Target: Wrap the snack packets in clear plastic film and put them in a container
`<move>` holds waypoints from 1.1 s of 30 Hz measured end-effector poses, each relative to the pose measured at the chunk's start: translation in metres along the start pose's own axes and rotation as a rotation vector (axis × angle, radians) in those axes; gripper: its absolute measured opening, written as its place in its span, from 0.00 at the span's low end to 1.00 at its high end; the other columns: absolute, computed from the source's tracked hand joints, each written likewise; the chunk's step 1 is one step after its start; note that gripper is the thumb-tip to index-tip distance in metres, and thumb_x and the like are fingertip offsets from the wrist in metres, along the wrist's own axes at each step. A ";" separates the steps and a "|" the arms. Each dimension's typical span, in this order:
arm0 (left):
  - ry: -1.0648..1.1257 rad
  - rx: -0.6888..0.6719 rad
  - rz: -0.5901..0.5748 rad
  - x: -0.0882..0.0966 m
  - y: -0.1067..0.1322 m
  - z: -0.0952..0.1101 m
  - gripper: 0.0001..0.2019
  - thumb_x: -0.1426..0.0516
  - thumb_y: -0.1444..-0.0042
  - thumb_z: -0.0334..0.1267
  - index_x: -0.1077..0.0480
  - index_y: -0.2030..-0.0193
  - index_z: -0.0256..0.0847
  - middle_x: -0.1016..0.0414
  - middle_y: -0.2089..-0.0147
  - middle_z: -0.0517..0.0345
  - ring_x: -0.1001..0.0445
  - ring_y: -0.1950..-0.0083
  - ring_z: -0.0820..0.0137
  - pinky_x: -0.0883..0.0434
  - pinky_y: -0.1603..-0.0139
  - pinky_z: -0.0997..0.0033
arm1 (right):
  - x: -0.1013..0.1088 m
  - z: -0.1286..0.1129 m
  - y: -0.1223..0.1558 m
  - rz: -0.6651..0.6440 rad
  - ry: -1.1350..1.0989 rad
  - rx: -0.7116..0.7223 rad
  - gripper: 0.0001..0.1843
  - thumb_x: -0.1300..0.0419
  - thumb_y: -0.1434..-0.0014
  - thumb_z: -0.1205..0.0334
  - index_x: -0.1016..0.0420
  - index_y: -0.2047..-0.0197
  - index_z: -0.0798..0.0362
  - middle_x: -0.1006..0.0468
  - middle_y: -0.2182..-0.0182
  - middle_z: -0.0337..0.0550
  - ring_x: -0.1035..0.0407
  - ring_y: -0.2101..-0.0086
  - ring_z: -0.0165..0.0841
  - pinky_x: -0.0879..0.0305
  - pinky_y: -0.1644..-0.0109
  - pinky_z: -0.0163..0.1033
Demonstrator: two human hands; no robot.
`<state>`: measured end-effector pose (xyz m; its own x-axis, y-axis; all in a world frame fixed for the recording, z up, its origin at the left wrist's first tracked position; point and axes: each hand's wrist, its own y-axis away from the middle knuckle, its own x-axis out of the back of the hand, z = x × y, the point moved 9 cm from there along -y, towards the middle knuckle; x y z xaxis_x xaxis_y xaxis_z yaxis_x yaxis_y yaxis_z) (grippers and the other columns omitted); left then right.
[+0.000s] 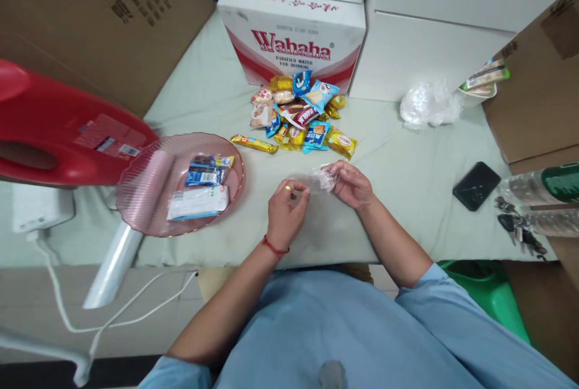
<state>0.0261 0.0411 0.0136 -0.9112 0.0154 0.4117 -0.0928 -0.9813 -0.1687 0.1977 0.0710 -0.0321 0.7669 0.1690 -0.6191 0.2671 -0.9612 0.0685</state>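
Between my two hands a thin clear plastic bag [316,179] is stretched above the table. My left hand [288,205], with a ring and a red wrist cord, pinches its left end. Fingers of my right hand [351,184] close on the crumpled right end. Beyond the hands lies a heap of wrapped snacks [301,114] in yellow, blue and dark red wrappers. A long yellow snack packet [253,143] lies apart at the heap's front left. To the left, a pink ribbed glass plate [145,196] carries a few wrapped packets [199,203].
Behind the heap stands a Wahaha carton [294,33]. At left are a red jug [67,129], a plastic roll [113,265] and a white power strip [43,208]. On the right lie crumpled plastic bags [427,104], a phone [476,186], keys [520,229] and bottles [538,187].
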 end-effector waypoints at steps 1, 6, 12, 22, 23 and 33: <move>0.070 0.035 0.014 0.002 -0.001 -0.003 0.08 0.41 0.34 0.43 0.27 0.62 0.43 0.21 0.59 0.55 0.24 0.57 0.66 0.28 0.54 0.66 | -0.001 0.000 0.000 -0.014 0.003 0.002 0.22 0.26 0.46 0.42 0.20 0.58 0.49 0.18 0.52 0.46 0.24 0.59 0.35 0.23 0.56 0.40; 0.193 0.075 0.135 0.014 0.003 -0.006 0.09 0.41 0.33 0.45 0.28 0.60 0.42 0.21 0.53 0.53 0.23 0.52 0.67 0.27 0.53 0.69 | -0.007 0.011 -0.003 -0.078 0.100 -0.006 0.40 0.25 0.49 0.36 0.27 0.37 0.42 0.24 0.40 0.45 0.25 0.53 0.35 0.24 0.53 0.39; 0.314 0.116 0.270 0.026 0.004 -0.004 0.12 0.39 0.33 0.49 0.30 0.59 0.42 0.26 0.63 0.60 0.28 0.68 0.75 0.29 0.64 0.74 | -0.026 0.030 0.004 -0.208 0.405 -0.071 0.36 0.21 0.50 0.44 0.23 0.43 0.50 0.19 0.50 0.45 0.24 0.51 0.38 0.27 0.47 0.39; 0.925 0.567 0.248 0.042 0.001 -0.037 0.25 0.24 0.61 0.45 0.34 0.67 0.42 0.28 0.67 0.65 0.35 0.75 0.80 0.49 0.82 0.84 | 0.004 0.000 0.006 -0.040 0.329 -0.110 0.24 0.24 0.46 0.44 0.16 0.53 0.51 0.15 0.63 0.42 0.22 0.62 0.34 0.29 0.56 0.37; 0.938 0.597 0.222 0.040 0.004 -0.038 0.25 0.24 0.61 0.47 0.33 0.66 0.42 0.27 0.66 0.64 0.35 0.75 0.80 0.50 0.83 0.84 | 0.008 -0.003 0.006 -0.003 0.313 -0.108 0.24 0.23 0.47 0.44 0.16 0.53 0.50 0.15 0.64 0.41 0.22 0.64 0.33 0.30 0.58 0.36; 0.594 0.363 0.029 0.038 0.009 -0.026 0.14 0.25 0.55 0.48 0.15 0.63 0.45 0.27 0.60 0.56 0.32 0.63 0.73 0.34 0.69 0.78 | 0.026 -0.014 0.001 0.191 0.348 -0.021 0.19 0.22 0.51 0.46 0.15 0.63 0.51 0.17 0.65 0.39 0.30 0.68 0.29 0.36 0.63 0.35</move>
<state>-0.0194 0.0380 0.0042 -0.9861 -0.0113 -0.1659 -0.0192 -0.9833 0.1810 0.2262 0.0774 -0.0370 0.9550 0.0550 -0.2914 0.1096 -0.9785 0.1745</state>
